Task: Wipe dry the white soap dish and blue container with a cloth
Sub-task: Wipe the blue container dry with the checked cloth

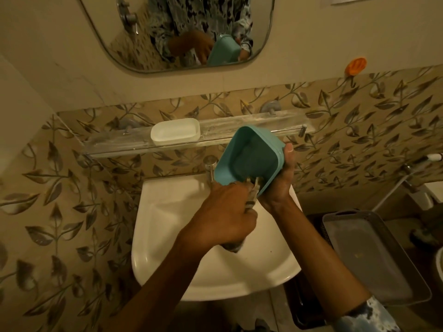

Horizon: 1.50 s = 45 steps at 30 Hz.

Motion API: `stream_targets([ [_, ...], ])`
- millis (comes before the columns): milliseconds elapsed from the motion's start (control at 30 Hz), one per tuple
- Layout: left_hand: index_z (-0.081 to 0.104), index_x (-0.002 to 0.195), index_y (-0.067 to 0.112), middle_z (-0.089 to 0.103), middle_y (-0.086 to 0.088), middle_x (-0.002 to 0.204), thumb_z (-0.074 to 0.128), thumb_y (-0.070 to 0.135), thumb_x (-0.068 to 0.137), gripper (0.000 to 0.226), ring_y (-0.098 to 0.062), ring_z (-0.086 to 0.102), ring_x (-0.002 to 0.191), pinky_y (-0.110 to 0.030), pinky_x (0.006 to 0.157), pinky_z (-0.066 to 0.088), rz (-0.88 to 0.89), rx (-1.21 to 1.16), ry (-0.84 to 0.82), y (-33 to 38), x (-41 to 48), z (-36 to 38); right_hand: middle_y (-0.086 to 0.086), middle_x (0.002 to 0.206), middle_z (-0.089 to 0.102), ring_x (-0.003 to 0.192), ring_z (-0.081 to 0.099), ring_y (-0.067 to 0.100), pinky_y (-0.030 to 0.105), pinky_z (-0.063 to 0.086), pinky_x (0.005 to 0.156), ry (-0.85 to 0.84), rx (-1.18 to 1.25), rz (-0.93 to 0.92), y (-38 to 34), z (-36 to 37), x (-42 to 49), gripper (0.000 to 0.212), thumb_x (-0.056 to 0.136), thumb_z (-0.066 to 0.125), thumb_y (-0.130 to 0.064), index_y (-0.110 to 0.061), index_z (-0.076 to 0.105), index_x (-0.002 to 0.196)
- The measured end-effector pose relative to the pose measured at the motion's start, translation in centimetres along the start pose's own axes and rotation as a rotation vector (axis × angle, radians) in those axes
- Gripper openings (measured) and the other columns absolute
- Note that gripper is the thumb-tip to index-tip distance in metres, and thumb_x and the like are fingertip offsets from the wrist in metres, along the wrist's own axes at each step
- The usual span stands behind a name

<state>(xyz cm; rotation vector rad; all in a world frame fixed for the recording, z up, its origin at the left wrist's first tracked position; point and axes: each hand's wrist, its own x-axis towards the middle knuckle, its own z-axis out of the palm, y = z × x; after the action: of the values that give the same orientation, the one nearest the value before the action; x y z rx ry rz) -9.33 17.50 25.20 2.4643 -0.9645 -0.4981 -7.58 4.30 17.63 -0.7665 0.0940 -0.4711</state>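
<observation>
My right hand (pixel 279 188) grips the blue container (pixel 249 156) by its lower right rim, tilted with its open side facing me, above the back of the sink. My left hand (pixel 225 214) is closed around a patterned cloth (pixel 250 200), pressed against the container's lower inner edge. A tail of the cloth hangs below my left wrist. The white soap dish (pixel 175 133) sits upright on the glass shelf (pixel 115 142), to the left of the container and apart from both hands.
A white sink (pixel 172 236) lies below my hands, its tap (pixel 211 167) partly behind the container. A mirror (pixel 119 32) hangs above the shelf. A grey tray (pixel 369 257) rests on a dark basket at the right. An orange hook (pixel 356 65) is on the wall.
</observation>
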Motion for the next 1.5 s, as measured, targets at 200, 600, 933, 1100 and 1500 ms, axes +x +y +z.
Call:
stream_targets([
  [200, 0.054, 0.121, 0.029, 0.059, -0.003, 0.117, 0.057, 0.009, 0.085, 0.041, -0.018, 0.057, 0.107, -0.039, 0.091, 0.051, -0.006, -0.581, -0.128, 0.3, 1.6, -2.0, 0.007, 0.101, 0.07, 0.096, 0.065, 0.02, 0.031, 0.055, 0.079, -0.065, 0.005, 0.021, 1.3, -0.7, -0.5, 0.078, 0.058, 0.071, -0.071, -0.015, 0.066, 0.113],
  [600, 0.05, 0.115, 0.019, 0.052, -0.001, 0.104, 0.055, 0.018, 0.086, 0.029, -0.019, 0.049, 0.099, -0.025, 0.072, 0.041, 0.032, 0.138, 0.265, -0.9, 1.5, 1.9, 0.004, 0.102, 0.071, 0.095, 0.064, 0.017, 0.031, 0.054, 0.078, -0.022, -0.076, -0.078, 0.0, -0.4, 1.8, 0.083, 0.057, 0.067, -0.076, -0.016, 0.063, 0.114],
  [933, 0.055, 0.124, 0.021, 0.057, 0.002, 0.102, 0.053, 0.006, 0.085, 0.041, -0.008, 0.054, 0.088, -0.018, 0.065, 0.044, 0.003, -0.496, 0.139, 0.6, 4.3, 0.1, 0.006, 0.098, 0.072, 0.093, 0.068, 0.018, 0.029, 0.056, 0.075, -0.031, -0.033, 0.023, 2.6, -1.8, 2.1, 0.078, 0.054, 0.073, -0.073, -0.017, 0.069, 0.108],
  [1100, 0.049, 0.122, 0.02, 0.048, -0.002, 0.108, 0.055, 0.019, 0.086, 0.037, -0.013, 0.046, 0.091, -0.023, 0.071, 0.038, -0.035, 0.071, 0.291, -1.7, 3.9, 2.9, 0.0, 0.097, 0.072, 0.091, 0.066, 0.014, 0.029, 0.054, 0.075, -0.021, -0.157, -0.038, 1.1, -1.6, 3.4, 0.082, 0.053, 0.066, -0.079, -0.02, 0.065, 0.109],
  [1500, 0.058, 0.123, 0.019, 0.06, -0.002, 0.109, 0.053, 0.001, 0.08, 0.047, -0.016, 0.056, 0.098, -0.029, 0.076, 0.05, -0.095, -0.65, 0.125, -0.9, 5.0, 0.0, 0.001, 0.096, 0.075, 0.092, 0.069, 0.014, 0.027, 0.056, 0.075, -0.056, -0.212, 0.041, 3.0, -2.6, 2.5, 0.085, 0.055, 0.066, -0.078, -0.015, 0.059, 0.112],
])
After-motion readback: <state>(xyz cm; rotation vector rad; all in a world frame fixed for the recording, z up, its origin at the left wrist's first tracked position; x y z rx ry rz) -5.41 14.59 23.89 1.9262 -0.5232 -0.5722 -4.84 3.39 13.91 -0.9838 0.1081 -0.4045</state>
